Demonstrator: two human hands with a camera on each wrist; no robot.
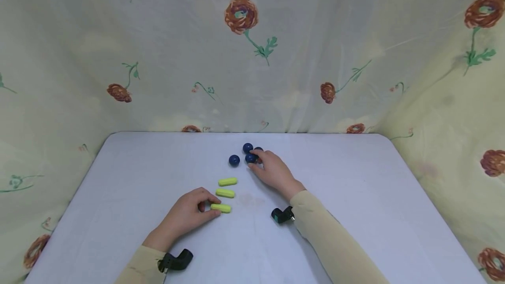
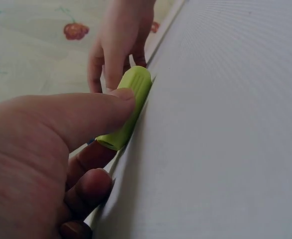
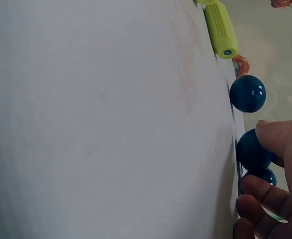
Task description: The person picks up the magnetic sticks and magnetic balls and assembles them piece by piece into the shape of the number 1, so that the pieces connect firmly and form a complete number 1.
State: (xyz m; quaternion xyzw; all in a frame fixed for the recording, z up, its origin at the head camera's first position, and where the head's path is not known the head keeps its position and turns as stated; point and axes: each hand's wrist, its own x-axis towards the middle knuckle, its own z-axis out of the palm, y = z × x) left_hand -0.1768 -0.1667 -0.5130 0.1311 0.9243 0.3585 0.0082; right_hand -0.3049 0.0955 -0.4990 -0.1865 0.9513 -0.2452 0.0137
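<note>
My left hand (image 1: 189, 211) pinches the nearest of three short lime-green grooved cylinders (image 1: 222, 208) between thumb and fingers; it lies at the table surface. The middle cylinder (image 1: 225, 193) and the farthest cylinder (image 1: 227, 182) lie just beyond it in a loose column. Farther back, my right hand (image 1: 276, 172) holds a glossy dark blue ball (image 1: 250, 158), its thumb on the near side, as the right wrist view also shows. Another blue ball (image 1: 247, 147) sits behind, and one more blue ball (image 1: 258, 148) is partly hidden by the fingers. To the left, a separate blue ball (image 1: 234, 160) stands apart.
A white-covered table (image 1: 355, 196) spreads around both arms. Behind it and at its sides hangs a pale curtain (image 1: 276, 91) with a flower print. Each wrist carries a black camera, the left one (image 1: 177, 261) and the right one (image 1: 282, 215), close above the cloth.
</note>
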